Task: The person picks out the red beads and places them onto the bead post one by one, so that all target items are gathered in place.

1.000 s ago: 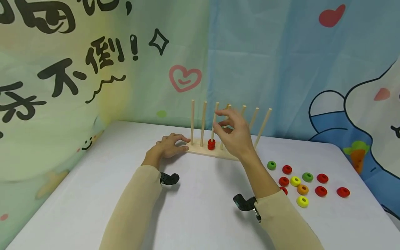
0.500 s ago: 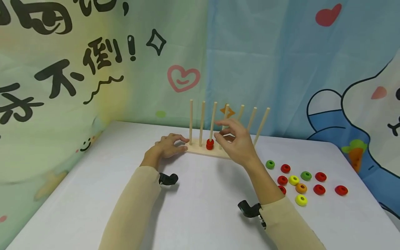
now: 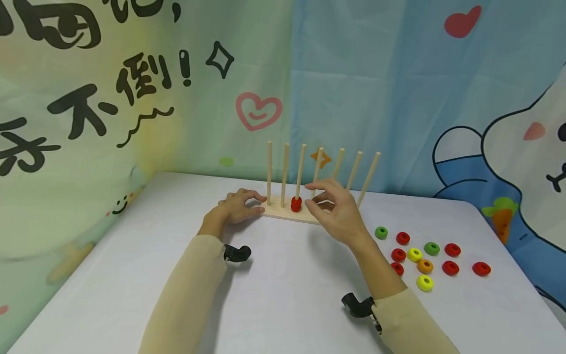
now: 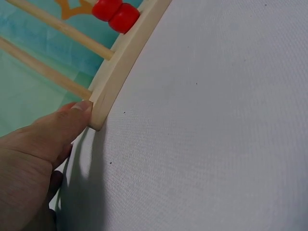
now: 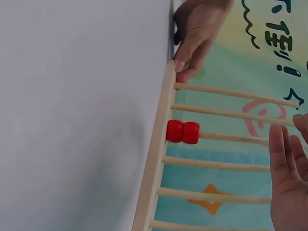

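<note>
A wooden peg stand with several upright pegs stands at the back of the table. Two red beads are stacked at the foot of its third peg from the left. My left hand holds the stand's left end, the thumb against the base beside the first peg. My right hand hovers in front of the middle and right pegs, thumb and fingers apart and nothing between them. It hides the lower part of those pegs. In the right wrist view, the beads sit against the base.
Loose beads lie on the table to the right: several red ones, green ones, yellow ones and an orange one. A printed cloth hangs right behind the white table.
My right hand has come down from near the top of the third peg and drawn slightly right, away from it. My left hand stays at the stand's end.
</note>
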`<action>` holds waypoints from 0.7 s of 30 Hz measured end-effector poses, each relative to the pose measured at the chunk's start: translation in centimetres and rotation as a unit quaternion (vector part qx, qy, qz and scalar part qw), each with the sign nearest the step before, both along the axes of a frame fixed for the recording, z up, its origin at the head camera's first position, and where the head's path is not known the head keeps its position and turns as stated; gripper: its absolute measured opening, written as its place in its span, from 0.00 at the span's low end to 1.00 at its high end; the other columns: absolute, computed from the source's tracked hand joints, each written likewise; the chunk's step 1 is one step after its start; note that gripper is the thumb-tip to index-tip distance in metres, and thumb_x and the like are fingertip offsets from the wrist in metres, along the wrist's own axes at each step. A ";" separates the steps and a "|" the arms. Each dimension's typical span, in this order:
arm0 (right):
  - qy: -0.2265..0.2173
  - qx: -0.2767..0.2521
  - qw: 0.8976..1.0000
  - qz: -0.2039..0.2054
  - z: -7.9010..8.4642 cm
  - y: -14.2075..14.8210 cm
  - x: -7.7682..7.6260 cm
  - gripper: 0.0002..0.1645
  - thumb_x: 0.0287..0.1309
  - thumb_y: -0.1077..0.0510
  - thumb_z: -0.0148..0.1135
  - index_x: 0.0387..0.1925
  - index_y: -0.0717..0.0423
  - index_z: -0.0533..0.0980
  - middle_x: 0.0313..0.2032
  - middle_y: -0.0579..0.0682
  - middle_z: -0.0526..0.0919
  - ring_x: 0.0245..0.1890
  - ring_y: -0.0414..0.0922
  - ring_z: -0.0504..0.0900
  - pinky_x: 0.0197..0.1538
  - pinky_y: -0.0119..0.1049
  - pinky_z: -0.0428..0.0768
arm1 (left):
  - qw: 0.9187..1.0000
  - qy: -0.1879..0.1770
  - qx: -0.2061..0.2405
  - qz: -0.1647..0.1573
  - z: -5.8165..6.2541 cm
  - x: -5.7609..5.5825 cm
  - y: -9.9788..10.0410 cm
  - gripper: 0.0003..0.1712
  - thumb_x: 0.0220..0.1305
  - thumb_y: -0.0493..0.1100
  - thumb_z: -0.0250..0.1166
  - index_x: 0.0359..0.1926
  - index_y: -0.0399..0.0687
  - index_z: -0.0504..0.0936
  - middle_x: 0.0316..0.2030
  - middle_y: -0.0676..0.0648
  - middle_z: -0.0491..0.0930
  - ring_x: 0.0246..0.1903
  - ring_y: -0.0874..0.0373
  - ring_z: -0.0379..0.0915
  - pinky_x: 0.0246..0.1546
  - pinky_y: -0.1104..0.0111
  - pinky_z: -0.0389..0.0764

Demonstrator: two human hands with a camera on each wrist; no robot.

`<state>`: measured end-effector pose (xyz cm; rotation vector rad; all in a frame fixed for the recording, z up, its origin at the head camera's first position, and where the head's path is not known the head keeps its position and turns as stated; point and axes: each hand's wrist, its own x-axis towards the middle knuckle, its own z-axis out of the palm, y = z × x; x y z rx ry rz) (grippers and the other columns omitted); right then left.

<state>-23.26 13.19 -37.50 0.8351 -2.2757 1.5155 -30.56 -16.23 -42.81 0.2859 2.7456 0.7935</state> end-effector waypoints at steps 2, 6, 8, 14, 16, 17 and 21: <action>-0.003 0.016 1.000 -0.003 -0.1 0.4 0.1 0.19 0.64 0.67 0.67 0.56 0.57 0.80 0.50 0.52 0.79 0.40 0.48 0.87 0.46 0.34 0.86 | 1.000 0.004 0.001 -0.001 0.0 -0.1 0.1 0.23 0.71 0.63 0.61 0.65 0.74 0.77 0.77 0.48 0.57 0.74 0.39 0.50 0.68 0.34 0.54; -0.011 0.051 0.999 -0.007 -0.2 1.3 0.4 0.19 0.64 0.66 0.68 0.56 0.54 0.81 0.50 0.50 0.80 0.40 0.45 0.86 0.47 0.36 0.86 | 1.000 0.007 0.004 -0.005 -0.1 -0.2 0.5 0.23 0.71 0.63 0.61 0.65 0.74 0.77 0.77 0.48 0.58 0.74 0.39 0.50 0.67 0.34 0.54; -0.012 0.063 0.998 -0.006 -0.3 1.7 0.5 0.19 0.64 0.65 0.68 0.56 0.53 0.81 0.50 0.50 0.80 0.39 0.45 0.86 0.48 0.37 0.86 | 1.000 0.004 0.004 -0.006 -0.1 -0.3 0.6 0.23 0.71 0.64 0.60 0.65 0.75 0.77 0.77 0.48 0.58 0.74 0.39 0.50 0.67 0.34 0.55; -0.010 0.073 0.997 0.003 -0.4 2.2 0.7 0.19 0.64 0.65 0.68 0.56 0.52 0.80 0.50 0.49 0.80 0.40 0.44 0.86 0.49 0.38 0.86 | 1.000 0.007 0.002 -0.004 0.1 -0.3 0.1 0.23 0.71 0.64 0.60 0.65 0.76 0.77 0.76 0.49 0.58 0.74 0.39 0.50 0.67 0.34 0.55; -0.012 0.074 0.997 0.010 -0.5 2.2 0.8 0.19 0.64 0.65 0.68 0.56 0.53 0.80 0.50 0.49 0.80 0.40 0.45 0.86 0.49 0.37 0.86 | 1.000 0.006 -0.001 0.000 0.2 -0.2 -0.2 0.23 0.71 0.64 0.60 0.65 0.76 0.77 0.76 0.48 0.58 0.74 0.39 0.50 0.67 0.34 0.55; -0.015 0.076 0.997 0.012 -0.5 2.2 0.8 0.19 0.64 0.65 0.68 0.56 0.53 0.80 0.50 0.49 0.80 0.41 0.45 0.86 0.49 0.37 0.86 | 1.000 0.004 -0.003 0.002 0.1 -0.1 -0.3 0.23 0.71 0.64 0.60 0.65 0.76 0.77 0.76 0.49 0.59 0.74 0.39 0.50 0.66 0.34 0.56; -0.014 0.090 0.996 0.002 -0.8 2.8 1.1 0.19 0.63 0.66 0.69 0.56 0.53 0.80 0.49 0.49 0.81 0.41 0.45 0.87 0.48 0.37 0.86 | 1.000 -0.001 -0.001 0.001 -0.1 0.0 -0.3 0.23 0.71 0.64 0.60 0.65 0.77 0.77 0.76 0.49 0.59 0.73 0.38 0.51 0.65 0.33 0.58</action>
